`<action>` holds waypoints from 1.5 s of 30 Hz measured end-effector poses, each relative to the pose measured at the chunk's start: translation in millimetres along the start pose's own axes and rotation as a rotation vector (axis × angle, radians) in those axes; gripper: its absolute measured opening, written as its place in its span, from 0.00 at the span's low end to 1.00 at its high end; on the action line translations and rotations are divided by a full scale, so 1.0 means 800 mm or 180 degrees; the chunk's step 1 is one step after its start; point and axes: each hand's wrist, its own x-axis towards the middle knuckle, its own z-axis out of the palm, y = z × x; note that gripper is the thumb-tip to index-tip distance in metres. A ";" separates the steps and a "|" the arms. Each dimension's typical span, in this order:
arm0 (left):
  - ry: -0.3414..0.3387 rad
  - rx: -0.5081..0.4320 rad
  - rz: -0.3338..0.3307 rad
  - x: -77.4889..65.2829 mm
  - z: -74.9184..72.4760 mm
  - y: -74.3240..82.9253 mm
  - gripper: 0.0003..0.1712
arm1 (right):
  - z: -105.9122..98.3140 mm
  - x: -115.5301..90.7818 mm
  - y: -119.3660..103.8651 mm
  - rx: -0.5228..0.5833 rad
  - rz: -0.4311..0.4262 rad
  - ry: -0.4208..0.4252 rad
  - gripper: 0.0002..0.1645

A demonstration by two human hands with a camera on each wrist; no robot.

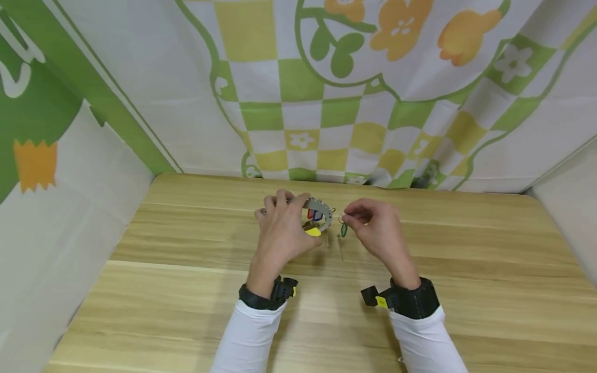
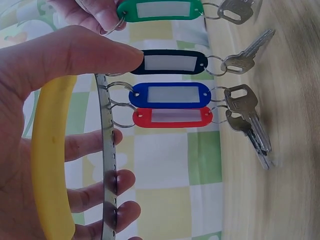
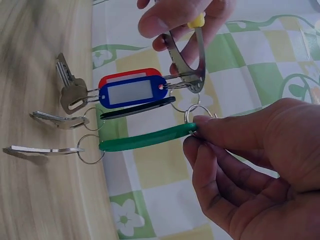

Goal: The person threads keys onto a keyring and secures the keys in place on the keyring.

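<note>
My left hand [image 1: 280, 223] grips a curved metal key holder [image 2: 107, 165] with a yellow handle [image 2: 50, 160]. From its metal strip hang a blue key tag [image 3: 131, 93], a red key tag [image 2: 172, 117] and a black key tag [image 2: 170, 62], each with a key. The left thumb touches the black tag's end. With thumb and fingertips, my right hand [image 1: 380, 228] pinches the split ring [image 3: 201, 111] of a green key tag [image 3: 145, 138], whose key [image 3: 42, 149] dangles over the table. This ring looks apart from the holder, close to its end.
Both hands are above a wooden table [image 1: 466, 280]. A patterned green, yellow and white curtain [image 1: 298, 114] hangs along its back edge. A white panel [image 1: 84, 217] stands on the left. Black camera straps [image 1: 414, 300] circle the wrists.
</note>
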 end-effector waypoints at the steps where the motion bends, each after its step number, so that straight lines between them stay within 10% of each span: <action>1: 0.0007 -0.0012 0.0002 0.000 -0.001 0.000 0.52 | 0.001 0.000 0.000 0.0001 0.0005 0.0017 0.04; 14: 0.0080 -0.0042 0.0172 0.001 -0.003 -0.002 0.52 | 0.007 0.002 -0.002 -0.0047 -0.0012 0.0124 0.04; 36: 0.0193 0.0072 0.0274 0.001 0.000 -0.003 0.53 | 0.004 0.002 -0.007 0.0545 0.0395 -0.0528 0.06; 45: 0.0187 0.0054 0.0294 0.000 0.002 -0.001 0.53 | 0.004 0.000 -0.011 0.0114 0.0143 -0.0415 0.04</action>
